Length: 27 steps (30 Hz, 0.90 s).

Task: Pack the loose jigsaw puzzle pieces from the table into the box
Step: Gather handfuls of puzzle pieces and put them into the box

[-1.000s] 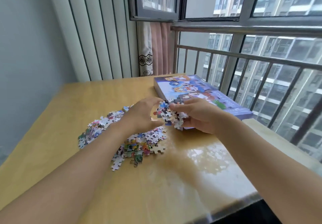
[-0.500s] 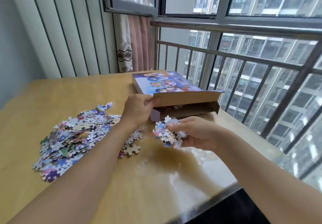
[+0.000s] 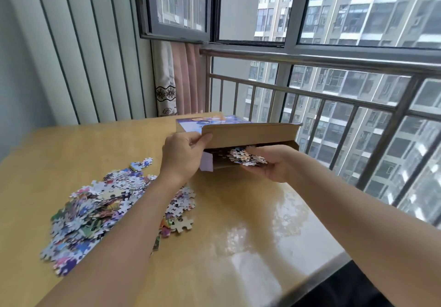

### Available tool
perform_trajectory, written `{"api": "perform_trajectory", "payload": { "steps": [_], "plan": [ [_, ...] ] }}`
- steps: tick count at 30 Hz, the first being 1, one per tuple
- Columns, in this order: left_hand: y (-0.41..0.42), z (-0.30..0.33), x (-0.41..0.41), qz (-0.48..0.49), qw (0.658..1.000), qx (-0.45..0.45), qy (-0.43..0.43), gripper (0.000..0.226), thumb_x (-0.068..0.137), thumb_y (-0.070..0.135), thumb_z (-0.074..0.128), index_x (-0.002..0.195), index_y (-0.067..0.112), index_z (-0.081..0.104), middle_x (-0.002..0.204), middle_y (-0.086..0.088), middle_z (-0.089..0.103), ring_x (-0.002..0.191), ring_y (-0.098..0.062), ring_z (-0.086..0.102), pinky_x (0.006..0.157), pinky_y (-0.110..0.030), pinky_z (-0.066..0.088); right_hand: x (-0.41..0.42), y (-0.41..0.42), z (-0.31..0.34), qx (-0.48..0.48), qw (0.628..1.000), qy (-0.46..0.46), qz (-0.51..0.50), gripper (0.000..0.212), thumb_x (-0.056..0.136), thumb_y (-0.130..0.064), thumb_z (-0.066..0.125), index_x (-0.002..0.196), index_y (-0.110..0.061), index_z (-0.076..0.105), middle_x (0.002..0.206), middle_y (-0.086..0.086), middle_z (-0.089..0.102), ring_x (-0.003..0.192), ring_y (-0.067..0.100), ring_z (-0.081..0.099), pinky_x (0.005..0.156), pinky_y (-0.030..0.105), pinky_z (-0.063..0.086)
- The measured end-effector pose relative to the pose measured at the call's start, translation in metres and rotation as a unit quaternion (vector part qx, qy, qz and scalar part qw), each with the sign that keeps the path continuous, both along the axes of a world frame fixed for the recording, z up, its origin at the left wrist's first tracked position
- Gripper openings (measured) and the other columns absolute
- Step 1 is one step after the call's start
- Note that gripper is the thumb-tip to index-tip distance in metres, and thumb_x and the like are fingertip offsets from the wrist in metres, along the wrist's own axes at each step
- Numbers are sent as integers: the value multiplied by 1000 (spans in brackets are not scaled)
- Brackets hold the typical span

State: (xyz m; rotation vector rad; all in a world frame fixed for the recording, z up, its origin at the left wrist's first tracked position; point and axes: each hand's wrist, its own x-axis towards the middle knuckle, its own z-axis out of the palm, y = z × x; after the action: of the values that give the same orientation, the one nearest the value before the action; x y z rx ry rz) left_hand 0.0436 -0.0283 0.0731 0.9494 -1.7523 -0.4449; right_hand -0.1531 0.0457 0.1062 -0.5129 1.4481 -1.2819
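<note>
The right hand (image 3: 269,165) lies palm up at the mouth of the box (image 3: 238,139), its fingers loosely cupped under a handful of puzzle pieces (image 3: 247,157) that sits just inside the opening. The left hand (image 3: 182,157) pinches the near left corner of the lid (image 3: 250,133) between thumb and fingers and holds it raised, so the box gapes toward the viewer. The step in hand looks like tipping this handful in; the next move probably calls for turning the right palm over or sliding the pieces off deeper inside while the lid is kept up, then going for more. Most of the job remains: a big pile of loose pieces (image 3: 95,208) lies on the near left of the yellow wooden table (image 3: 238,247), well apart from the box. Beyond the far edge stand a metal railing (image 3: 334,96) and windows, with a pink curtain (image 3: 186,77) in the corner.
</note>
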Motion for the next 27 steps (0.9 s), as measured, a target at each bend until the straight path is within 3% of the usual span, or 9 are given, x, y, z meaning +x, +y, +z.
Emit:
{"api": "perform_trajectory", "payload": {
  "steps": [4,8,10,13,15,17,21,23,27],
  "plan": [
    [0,4,-1,-4,1000,0,15,47,94,37,65,59,6,59,42,8,37,49,-10,31,46,-18,25,6,-18,7,-36,997,-12,-66,32,94,9,57,126,5,55,126,22,59,111,37,63,52,32,61],
    [1,9,1,-9,1000,6,28,44,94,35,66,57,11,60,41,13,42,47,-7,34,46,-16,26,17,-33,7,-96,981,-63,-154,44,93,11,33,132,-1,51,130,20,55,115,35,55,86,43,55],
    [1,10,2,-6,999,5,34,46,94,35,66,57,8,58,40,10,38,47,-9,31,47,-19,24,16,-33,2,-101,982,-63,-146,42,87,14,31,119,1,54,125,19,54,118,38,54,97,45,51],
    [1,12,4,8,999,3,43,45,94,36,65,64,2,65,45,1,42,50,-10,30,49,-22,24,13,-26,-1,-64,989,118,-59,26,89,19,34,111,15,47,89,15,48,100,49,54,89,44,55],
    [-1,15,7,18,999,4,51,45,94,37,65,66,1,65,47,-1,42,52,-11,29,52,-26,25,8,-27,-7,-43,968,246,-31,31,94,11,38,124,12,46,96,16,53,91,33,58,78,37,57],
    [-2,19,9,23,998,5,62,46,94,36,64,66,1,65,48,-3,42,54,-12,28,55,-31,28,0,-30,-12,-30,937,348,-8,31,93,6,40,122,4,51,116,20,59,106,32,60,90,42,57],
    [-2,25,14,18,996,10,81,36,94,36,65,76,6,75,59,-12,62,58,-21,42,60,-38,43,-12,-29,-12,-48,780,620,70,28,92,2,45,107,-4,67,100,15,67,76,23,55,55,24,40],
    [-2,27,16,21,996,14,85,34,94,37,65,79,9,77,60,-8,65,59,-24,49,63,-40,46,-18,-24,-10,-92,711,691,91,32,95,0,46,112,-10,71,107,13,71,85,28,60,64,28,44],
    [-3,28,18,24,996,16,87,34,93,38,65,76,11,76,59,-3,64,60,-25,49,62,-38,45,-27,-13,-9,-189,668,714,95,39,98,-1,45,128,-11,68,121,9,71,106,29,64,81,27,43]
  ]
}}
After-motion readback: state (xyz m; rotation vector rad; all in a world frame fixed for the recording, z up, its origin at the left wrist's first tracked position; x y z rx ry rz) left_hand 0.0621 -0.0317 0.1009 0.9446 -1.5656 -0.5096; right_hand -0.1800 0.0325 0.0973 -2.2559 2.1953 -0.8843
